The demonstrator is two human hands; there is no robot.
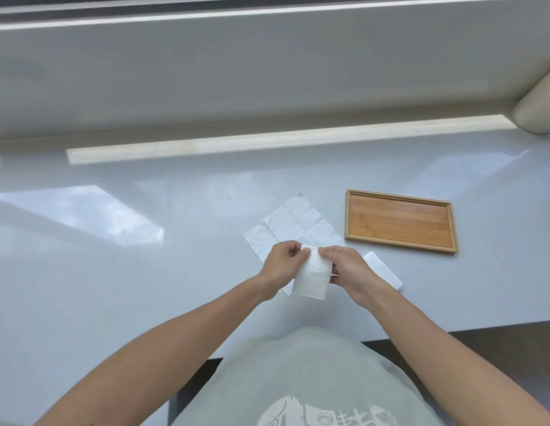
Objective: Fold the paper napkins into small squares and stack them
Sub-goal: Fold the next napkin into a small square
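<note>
Just below the middle of the frame, both hands hold a folded napkin (312, 276) lifted off the table (144, 272), above an unfolded napkin (293, 224) that lies flat and creased into squares. The paper looks very light, soft and limp; it will likely sag wherever it is not supported and tear if tugged, so the sensible hold is at the corners and along the folded edge, with light pinches, not a squeeze. The left hand (283, 265) pinches the napkin's upper left corner, fingers curled in over the paper. The right hand (349, 269) pinches the upper right edge with thumb and forefinger, and its lower fingers seem to hold the right side as well. Both forearms reach in from the bottom of the frame and meet at the napkin, wrists turned inward, knuckles up. To the right of the hands, partly hidden by the right wrist, another folded napkin (384, 270) lies on the table. Right of centre sits a wooden tray (401, 221) with nothing on it
</note>
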